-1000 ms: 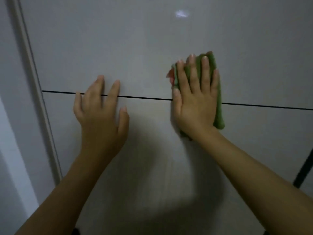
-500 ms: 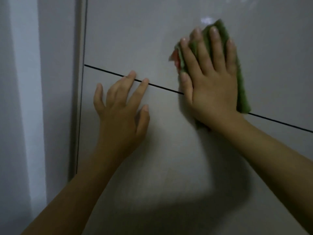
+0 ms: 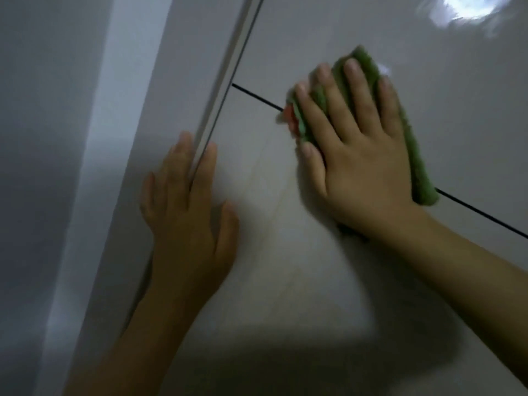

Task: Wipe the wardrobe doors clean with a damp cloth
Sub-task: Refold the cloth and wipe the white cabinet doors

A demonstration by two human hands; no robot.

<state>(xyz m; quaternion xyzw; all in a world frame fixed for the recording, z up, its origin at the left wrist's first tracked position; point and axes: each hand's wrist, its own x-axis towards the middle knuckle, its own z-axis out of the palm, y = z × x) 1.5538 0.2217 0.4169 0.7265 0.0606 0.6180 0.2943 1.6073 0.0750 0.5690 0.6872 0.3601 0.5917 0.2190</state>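
Observation:
A glossy pale grey wardrobe door (image 3: 285,252) fills the view, crossed by a thin black seam (image 3: 257,98) that runs down to the right. My right hand (image 3: 354,155) lies flat with straight fingers on a folded green cloth (image 3: 417,167) and presses it against the door over the seam. A bit of orange shows at the cloth's left edge. My left hand (image 3: 188,212) rests flat on the door lower left, its fingertips reaching the door's left edge strip (image 3: 225,81).
Left of the door stands a pale frame post (image 3: 108,138) and a grey wall (image 3: 43,138). A bright light reflection (image 3: 463,7) shines on the door at the top right. Faint wipe streaks cross the panel between my hands.
The view has tilted and shifted right, so the door edge sits nearer the middle. My right hand has slid the cloth left along the seam. My left hand now touches the edge strip.

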